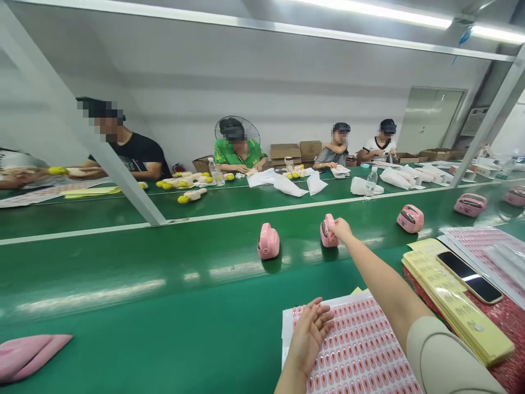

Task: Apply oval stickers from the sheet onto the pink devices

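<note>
My right hand [340, 229] reaches far out over the green conveyor belt [164, 284] and is closed on a small pink toy [327, 231] standing on it. A second pink toy [268, 242] stands on the belt to its left, untouched. My left hand [311, 331] lies open and flat on the left edge of a white sheet of small pink stickers [361, 350] near me, fingers stretched out.
More pink toys [410, 218] ride the belt at right. A phone [468, 275] lies on yellow sticker sheets [455, 301]. A pink pouch [28, 355] sits lower left. Several people work across the far table with bottles, white bags and yellow-tipped toys. A slanted metal post [123, 180] crosses left.
</note>
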{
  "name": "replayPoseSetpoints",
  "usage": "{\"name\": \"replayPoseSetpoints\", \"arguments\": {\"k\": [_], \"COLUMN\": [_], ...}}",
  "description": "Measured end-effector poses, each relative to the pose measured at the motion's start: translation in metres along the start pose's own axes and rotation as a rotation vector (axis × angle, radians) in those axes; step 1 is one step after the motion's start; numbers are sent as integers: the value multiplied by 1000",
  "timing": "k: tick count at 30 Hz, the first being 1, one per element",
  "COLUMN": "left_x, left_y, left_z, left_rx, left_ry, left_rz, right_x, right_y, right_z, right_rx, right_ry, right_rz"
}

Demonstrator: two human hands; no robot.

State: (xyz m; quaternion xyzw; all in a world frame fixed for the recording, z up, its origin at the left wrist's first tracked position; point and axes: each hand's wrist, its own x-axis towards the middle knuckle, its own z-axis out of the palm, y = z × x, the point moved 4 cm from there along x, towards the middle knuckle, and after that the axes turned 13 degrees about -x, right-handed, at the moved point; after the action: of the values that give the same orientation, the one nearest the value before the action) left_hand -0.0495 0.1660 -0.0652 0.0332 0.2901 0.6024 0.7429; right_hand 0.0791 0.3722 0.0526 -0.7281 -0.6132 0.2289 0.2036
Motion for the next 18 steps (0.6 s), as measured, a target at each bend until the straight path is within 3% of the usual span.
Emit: {"name": "replayPoseSetpoints", "arguments": {"k": [5,8,13,18], "left_x": [0,-1,-2,0], "left_y": [-5,-9,-12,-12], "left_z": [-1,1,4,5], "left_rx": [-39,-63,-97,-136], "left_ry": [-23,-42,-67,-86], "left_rz": [-11,-15,-8,19], "right_x": [7,-7,-38,-42], "right_y": [-12,-40,-112,-148], "right_z": [-3,4,67,111], "right_rx": [-76,-90,-36,-17], "right_ry": [82,157,-18,-106], "right_rz": [-14,-140,-370,-314]}}
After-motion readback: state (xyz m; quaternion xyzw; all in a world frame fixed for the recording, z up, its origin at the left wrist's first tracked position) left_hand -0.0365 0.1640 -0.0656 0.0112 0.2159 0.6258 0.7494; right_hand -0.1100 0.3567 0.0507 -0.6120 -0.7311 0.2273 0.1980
